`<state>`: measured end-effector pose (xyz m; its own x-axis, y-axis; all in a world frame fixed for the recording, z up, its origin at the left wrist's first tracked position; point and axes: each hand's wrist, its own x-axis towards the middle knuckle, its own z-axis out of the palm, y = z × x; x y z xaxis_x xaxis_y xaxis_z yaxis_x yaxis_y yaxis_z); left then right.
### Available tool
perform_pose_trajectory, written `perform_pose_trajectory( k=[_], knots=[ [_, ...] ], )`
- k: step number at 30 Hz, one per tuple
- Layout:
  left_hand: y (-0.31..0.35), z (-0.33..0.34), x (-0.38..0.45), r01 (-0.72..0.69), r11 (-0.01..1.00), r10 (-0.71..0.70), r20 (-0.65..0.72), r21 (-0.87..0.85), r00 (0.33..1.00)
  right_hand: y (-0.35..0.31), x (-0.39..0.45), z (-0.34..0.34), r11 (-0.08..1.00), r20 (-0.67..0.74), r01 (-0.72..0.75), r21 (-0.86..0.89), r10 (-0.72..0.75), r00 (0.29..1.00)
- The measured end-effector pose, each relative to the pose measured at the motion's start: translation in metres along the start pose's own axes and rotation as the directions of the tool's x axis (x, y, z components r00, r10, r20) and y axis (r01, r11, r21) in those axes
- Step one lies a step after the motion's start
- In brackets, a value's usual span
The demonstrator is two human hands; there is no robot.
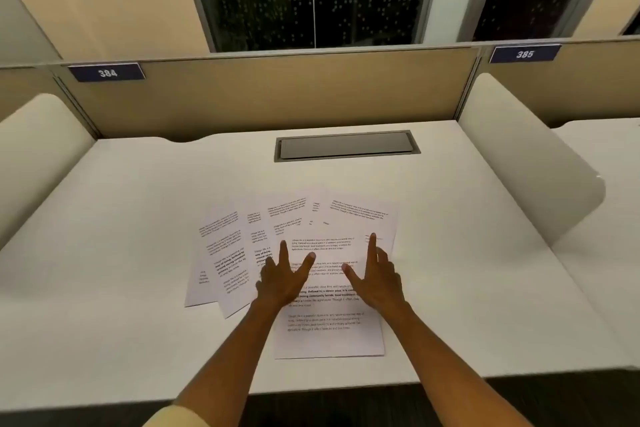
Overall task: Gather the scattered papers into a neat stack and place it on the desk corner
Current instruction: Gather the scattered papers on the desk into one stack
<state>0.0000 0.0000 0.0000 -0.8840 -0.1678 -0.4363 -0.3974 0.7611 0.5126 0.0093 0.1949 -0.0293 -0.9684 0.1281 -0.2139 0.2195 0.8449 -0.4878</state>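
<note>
Several white printed papers (pixel 228 253) lie fanned out and overlapping in the middle of the white desk (pixel 121 236). The topmost sheet (pixel 329 336) lies nearest to me, almost square to the desk's front edge. My left hand (pixel 282 279) rests flat on the papers with fingers spread, holding nothing. To its right, my right hand (pixel 375 274) also lies flat on the sheets, its index finger stretched toward the far right sheet (pixel 360 215). Both palms press down on the top sheets.
A grey cable hatch (pixel 346 146) is set into the desk behind the papers. White curved side dividers stand at left (pixel 38 149) and right (pixel 519 149). A tan back panel (pixel 277 90) with a label reading 384 (pixel 107 72) closes off the far edge.
</note>
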Motion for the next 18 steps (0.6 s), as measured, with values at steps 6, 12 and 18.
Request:
perform_pose_trajectory(
  k=[6,12,18],
  knots=[
    [-0.005,0.018,0.008,0.033,0.998,-0.033,-0.006,0.059,0.999,0.001,0.008,0.014,0.998,-0.045,-0.061,0.019,0.062,0.997],
    [-0.001,0.021,0.016,0.024,0.999,-0.025,-0.043,-0.026,0.999,-0.013,0.015,0.023,0.983,-0.058,-0.132,0.124,0.14,0.988],
    [0.002,0.011,0.029,0.021,0.966,-0.025,-0.012,-0.259,1.0,-0.028,0.023,0.023,0.927,-0.021,-0.215,0.307,0.233,0.972]
  ],
)
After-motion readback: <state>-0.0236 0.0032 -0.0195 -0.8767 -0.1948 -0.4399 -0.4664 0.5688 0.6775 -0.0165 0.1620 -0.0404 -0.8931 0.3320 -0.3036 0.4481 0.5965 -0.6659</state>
